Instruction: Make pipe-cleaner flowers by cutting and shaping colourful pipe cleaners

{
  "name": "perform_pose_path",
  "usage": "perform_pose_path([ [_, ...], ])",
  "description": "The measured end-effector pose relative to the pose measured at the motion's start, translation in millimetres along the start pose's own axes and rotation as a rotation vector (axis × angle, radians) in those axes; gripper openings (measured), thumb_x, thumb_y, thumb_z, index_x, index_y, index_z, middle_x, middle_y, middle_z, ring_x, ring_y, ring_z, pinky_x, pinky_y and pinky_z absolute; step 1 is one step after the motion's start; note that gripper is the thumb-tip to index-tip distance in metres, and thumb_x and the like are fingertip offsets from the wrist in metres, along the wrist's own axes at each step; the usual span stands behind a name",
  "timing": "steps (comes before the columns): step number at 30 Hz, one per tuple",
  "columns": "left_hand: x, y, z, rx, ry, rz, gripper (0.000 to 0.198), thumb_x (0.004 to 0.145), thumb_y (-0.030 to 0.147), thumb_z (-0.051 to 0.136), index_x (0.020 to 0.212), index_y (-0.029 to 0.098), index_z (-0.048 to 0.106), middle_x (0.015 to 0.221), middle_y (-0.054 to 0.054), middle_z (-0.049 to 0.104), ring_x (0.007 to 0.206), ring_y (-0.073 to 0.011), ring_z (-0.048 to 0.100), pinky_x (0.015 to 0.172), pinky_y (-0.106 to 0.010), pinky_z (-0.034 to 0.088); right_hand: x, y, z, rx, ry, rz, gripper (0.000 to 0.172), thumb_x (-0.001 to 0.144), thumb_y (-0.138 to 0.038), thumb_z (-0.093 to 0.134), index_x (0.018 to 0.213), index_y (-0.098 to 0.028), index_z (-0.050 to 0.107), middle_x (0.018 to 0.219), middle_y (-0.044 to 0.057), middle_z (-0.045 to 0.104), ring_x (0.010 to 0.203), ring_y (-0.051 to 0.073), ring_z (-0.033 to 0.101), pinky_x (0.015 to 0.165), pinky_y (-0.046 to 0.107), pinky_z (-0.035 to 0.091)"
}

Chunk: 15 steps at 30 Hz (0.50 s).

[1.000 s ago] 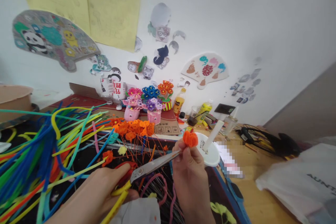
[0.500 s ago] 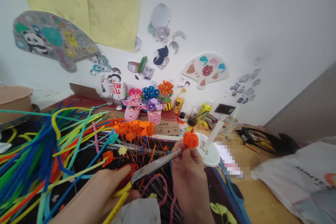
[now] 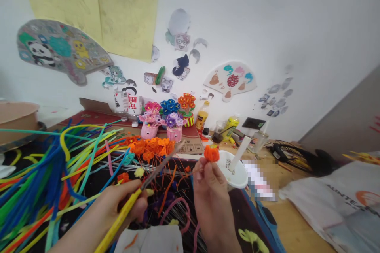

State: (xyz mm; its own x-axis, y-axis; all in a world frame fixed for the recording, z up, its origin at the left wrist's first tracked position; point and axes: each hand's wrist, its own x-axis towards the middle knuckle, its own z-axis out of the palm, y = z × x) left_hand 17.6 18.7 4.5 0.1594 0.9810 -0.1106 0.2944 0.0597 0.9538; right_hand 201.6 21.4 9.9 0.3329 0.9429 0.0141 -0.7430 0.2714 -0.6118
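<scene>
My right hand (image 3: 208,184) pinches orange flower (image 3: 211,153) at its fingertips; left hand (image 3: 124,205) grips scissors (image 3: 139,193), blades away from it.

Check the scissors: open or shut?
Shut: the scissors in the left hand show as one thin line, no gap between the blades.

Orange pipe-cleaner flower (image 3: 211,153) pinched upright at fingertips of right hand (image 3: 208,184); yellow-handled scissors (image 3: 163,164) gripped in left hand (image 3: 124,205), blades together, angled up-right, tips left of flower, not touching.
</scene>
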Motion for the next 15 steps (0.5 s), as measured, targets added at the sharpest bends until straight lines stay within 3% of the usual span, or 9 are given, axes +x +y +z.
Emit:
perform_pose_path([
  [2, -1, 4, 5.9, -0.058, 0.023, -0.027, 0.041, 0.062, 0.062, 0.062, 0.058, 0.021, 0.062, 0.038, 0.006, 0.047, 0.035, -0.0096, 0.039, 0.038, -0.022, 0.027, -3, 4, 1, 0.003, -0.018, 0.071, 0.025, 0.050, -0.030, 0.096, 0.061, -0.021, 0.076, 0.071, -0.001, 0.073, 0.055, 0.005, 0.055, 0.053, 0.015, 0.048],
  [6, -5, 14, 11.9, -0.163, 0.142, 0.012, 0.036, 0.059, 0.057, 0.070, 0.067, 0.023, 0.060, 0.045, 0.008, 0.051, 0.038, -0.0097, 0.042, 0.038, -0.022, 0.031, -10, 15, 3, -0.015, -0.079, 0.198, 0.022, 0.054, -0.029, 0.095, 0.065, -0.021, 0.078, 0.071, 0.002, 0.074, 0.056, 0.008, 0.058, 0.051, 0.016, 0.048],
  [11, -9, 22, 7.5, -0.129, 0.121, 0.024, 0.034, 0.057, 0.049, 0.075, 0.056, 0.023, 0.053, 0.041, 0.010, 0.041, 0.038, -0.0077, 0.033, 0.038, -0.022, 0.027, -14, 23, 5, -0.072, -0.147, 0.247, 0.021, 0.053, -0.027, 0.095, 0.061, -0.021, 0.078, 0.069, 0.001, 0.074, 0.055, 0.009, 0.059, 0.055, 0.018, 0.050],
  [15, -6, 9, 3.1, -0.206, 0.080, 0.061, 0.031, 0.060, 0.045, 0.078, 0.063, 0.021, 0.058, 0.053, 0.008, 0.050, 0.048, -0.0098, 0.044, 0.045, -0.022, 0.034, -13, 21, 6, -0.055, -0.256, 0.256, 0.022, 0.056, -0.032, 0.094, 0.068, -0.022, 0.078, 0.071, 0.000, 0.072, 0.060, 0.010, 0.060, 0.060, 0.020, 0.050],
])
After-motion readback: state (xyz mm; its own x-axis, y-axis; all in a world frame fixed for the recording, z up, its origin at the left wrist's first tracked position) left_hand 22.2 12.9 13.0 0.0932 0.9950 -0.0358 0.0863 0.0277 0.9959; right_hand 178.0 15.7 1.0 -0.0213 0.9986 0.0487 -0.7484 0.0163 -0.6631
